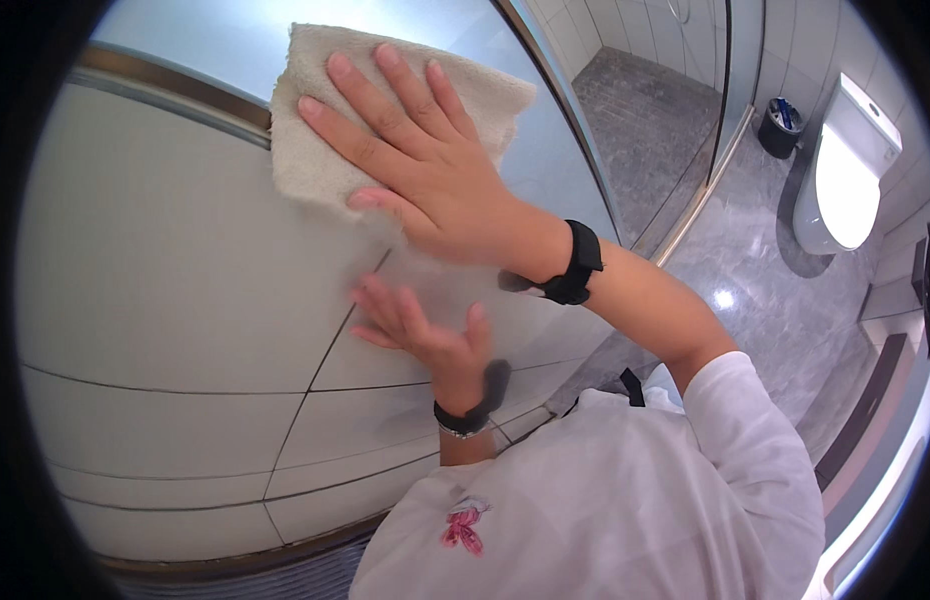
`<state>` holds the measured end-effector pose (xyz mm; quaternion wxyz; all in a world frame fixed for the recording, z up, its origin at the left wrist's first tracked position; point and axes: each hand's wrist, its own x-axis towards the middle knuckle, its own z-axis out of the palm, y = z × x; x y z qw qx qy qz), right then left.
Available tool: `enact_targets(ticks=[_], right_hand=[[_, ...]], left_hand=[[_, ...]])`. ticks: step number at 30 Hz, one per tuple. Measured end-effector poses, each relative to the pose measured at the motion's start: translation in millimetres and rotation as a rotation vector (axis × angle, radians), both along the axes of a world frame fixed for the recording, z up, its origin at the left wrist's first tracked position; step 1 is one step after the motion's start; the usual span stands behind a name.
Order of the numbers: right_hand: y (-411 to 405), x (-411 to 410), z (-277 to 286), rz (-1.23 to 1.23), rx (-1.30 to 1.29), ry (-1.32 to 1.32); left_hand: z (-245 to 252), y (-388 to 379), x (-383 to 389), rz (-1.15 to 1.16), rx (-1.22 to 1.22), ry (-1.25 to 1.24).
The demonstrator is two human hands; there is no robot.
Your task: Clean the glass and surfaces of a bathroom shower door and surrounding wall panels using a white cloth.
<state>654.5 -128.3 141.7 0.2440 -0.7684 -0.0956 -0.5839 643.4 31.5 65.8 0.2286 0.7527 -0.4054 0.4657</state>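
Observation:
A beige terry cloth (315, 161) lies spread against a pale glossy panel (209, 45) and over the end of its metal edge strip (187, 94). My right hand (427, 150) presses flat on the cloth, fingers spread, thumb near its lower edge. Below it, my left hand (427, 330) is held before the white wall tiles (172, 247), fingers apart and nothing in them. Whether its fingertips touch the tiles I cannot tell. Each wrist wears a black strap, the right one (581, 262) seen most plainly.
A framed glass shower partition (724, 97) rises behind the panel, by a grey shower floor (637, 112). At the upper right stand a white toilet (844, 187) and a small black bin (780, 135) with things in it. Grey marbled floor (742, 225) stretches to my right.

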Motion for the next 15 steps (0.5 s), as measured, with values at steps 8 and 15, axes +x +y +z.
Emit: enact_targets(ticks=[8,15], right_hand=[[11,-4,-104,0.015,0.081,0.178],[33,-14,-295,-0.034,0.365,0.248]], left_hand=[[-1,-3,2,-0.012,0.056,-0.053],[-4,2,0,0.192,0.244,-0.141]])
